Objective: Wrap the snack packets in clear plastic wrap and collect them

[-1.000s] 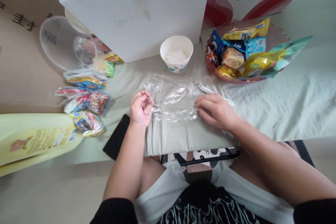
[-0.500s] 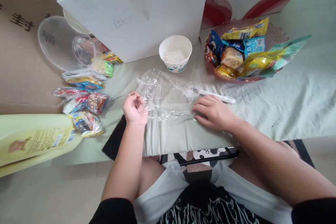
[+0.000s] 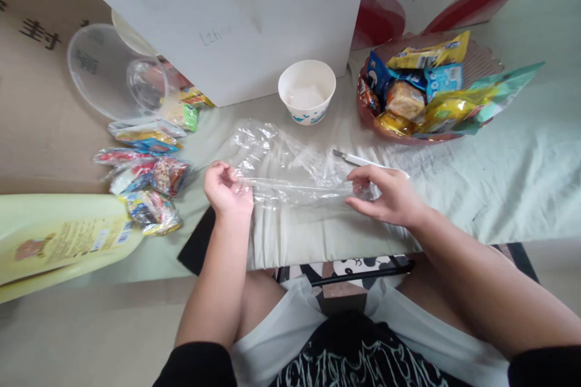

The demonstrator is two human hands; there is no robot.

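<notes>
A clear plastic bag (image 3: 290, 166) lies stretched and crinkled on the pale green cloth (image 3: 499, 181) in front of me. My left hand (image 3: 226, 188) pinches its left edge, fingers closed. My right hand (image 3: 389, 195) grips the bag's right edge, fingers curled over the plastic. A small white-handled knife (image 3: 358, 159) lies on the cloth just behind my right hand.
A white paper bowl (image 3: 307, 91) stands behind the bag. A reddish basket (image 3: 481, 63) of snack packets sits at the right. More snack packets (image 3: 147, 169) lie at the left by a clear lid (image 3: 97, 69), a yellow bottle (image 3: 59, 239) and a black phone (image 3: 195, 248). A white box (image 3: 240, 18) stands behind.
My left hand has pulled the bag's edge further left. My right hand has lifted off the cloth and closed on the right edge, so the bag is drawn out wider.
</notes>
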